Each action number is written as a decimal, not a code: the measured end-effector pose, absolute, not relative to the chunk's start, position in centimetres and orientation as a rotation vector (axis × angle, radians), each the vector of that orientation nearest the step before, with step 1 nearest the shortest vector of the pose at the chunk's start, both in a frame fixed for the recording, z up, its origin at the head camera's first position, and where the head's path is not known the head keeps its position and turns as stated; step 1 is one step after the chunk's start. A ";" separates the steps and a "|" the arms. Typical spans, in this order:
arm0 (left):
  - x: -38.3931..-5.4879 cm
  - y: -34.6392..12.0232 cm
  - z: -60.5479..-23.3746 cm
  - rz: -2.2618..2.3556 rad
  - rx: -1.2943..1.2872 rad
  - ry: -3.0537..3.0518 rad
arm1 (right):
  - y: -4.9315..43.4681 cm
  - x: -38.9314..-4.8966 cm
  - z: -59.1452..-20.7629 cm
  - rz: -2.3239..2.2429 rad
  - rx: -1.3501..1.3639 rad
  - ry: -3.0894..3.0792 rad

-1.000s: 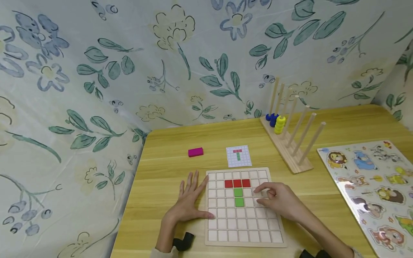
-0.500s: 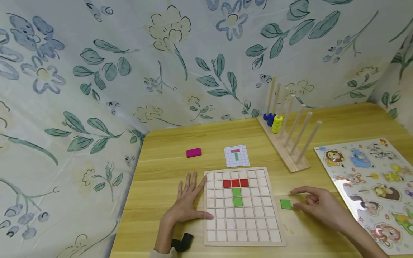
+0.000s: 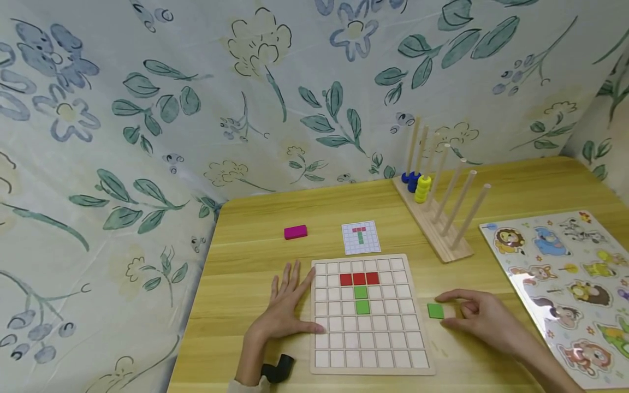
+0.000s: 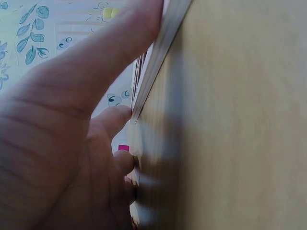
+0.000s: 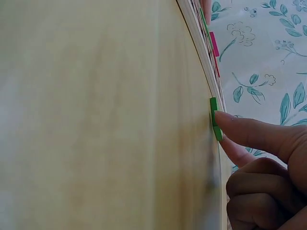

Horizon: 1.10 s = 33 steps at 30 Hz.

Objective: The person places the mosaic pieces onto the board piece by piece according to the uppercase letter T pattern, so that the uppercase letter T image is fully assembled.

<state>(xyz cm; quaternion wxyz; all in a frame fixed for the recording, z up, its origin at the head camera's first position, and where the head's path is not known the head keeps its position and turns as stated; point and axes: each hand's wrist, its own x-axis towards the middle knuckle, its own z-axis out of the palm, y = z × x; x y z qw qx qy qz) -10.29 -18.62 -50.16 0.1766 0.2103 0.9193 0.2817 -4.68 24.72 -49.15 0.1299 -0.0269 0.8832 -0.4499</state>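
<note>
A square wooden grid board point(image 3: 372, 367) lies on the table. In it, three red tiles point(image 3: 359, 279) form a row, with two green tiles point(image 3: 362, 307) below the middle one. My left hand point(image 3: 282, 311) lies spread at the board's left side, straight thumb and index finger touching its edge. To the right of the board, a loose green tile point(image 3: 435, 311) is flat on the table. My right hand point(image 3: 484, 319) pinches it, thumb and index fingertips at opposite edges, other fingers folded. In the right wrist view the thumb overlaps the green tile point(image 5: 215, 111).
Behind the board lie a pattern card point(image 3: 361, 237) showing a red and green T, and a magenta block point(image 3: 295, 232). A peg rack point(image 3: 442, 229) with blue and yellow pieces stands back right. An animal puzzle board point(image 3: 560, 295) lies at the far right.
My right hand has moved from over the board out to the right, and its thumb and index finger have closed in on the loose green tile. My left hand stays at the board's edge.
</note>
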 end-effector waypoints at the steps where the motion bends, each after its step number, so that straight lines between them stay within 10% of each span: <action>1: -10.3 -18.6 -50.2 0.796 0.596 2.602 | 24.7 -4.7 -49.2 -1.308 -0.073 2.557; 33: -10.4 -18.6 -50.2 0.776 0.590 2.599 | 22.9 -6.1 -47.8 -1.263 0.000 2.663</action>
